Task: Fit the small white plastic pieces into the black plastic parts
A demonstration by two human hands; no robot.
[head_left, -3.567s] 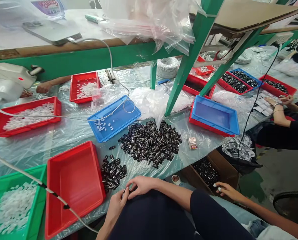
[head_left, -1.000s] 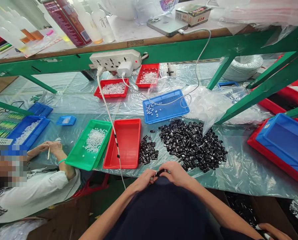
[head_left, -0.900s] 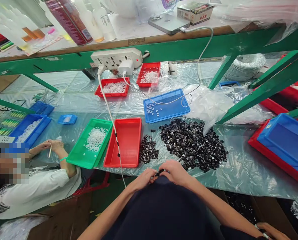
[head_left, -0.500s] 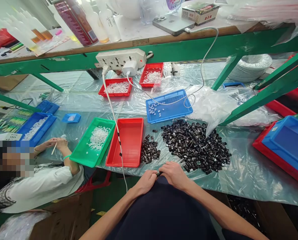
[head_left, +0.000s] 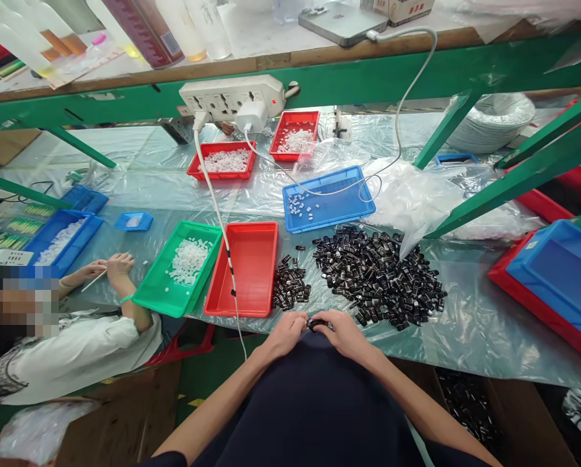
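At the front edge of the table my left hand (head_left: 290,329) and my right hand (head_left: 337,329) meet in front of my body. Between their fingertips is a small shiny black piece (head_left: 315,323), gripped from both sides; its exact kind is too small to make out. Just beyond my left hand lies a small heap of similar black pieces (head_left: 290,285). A much larger pile of black pieces (head_left: 380,275) spreads out beyond my right hand. Left of the small heap sits a red tray (head_left: 248,269) with a white cable crossing it.
A green tray (head_left: 147,285) holds white bits, as does a blue tray (head_left: 339,217) behind the piles. Stacked blue and red trays (head_left: 553,279) stand at right. A power strip (head_left: 232,97) hangs on the green shelf beam. A co-worker (head_left: 76,350) sits at left, holding a thin stick.
My fingers have shifted on the black piece, which now shows more between them. The whole view has tipped slightly, so table things sit higher. The piles look the same.
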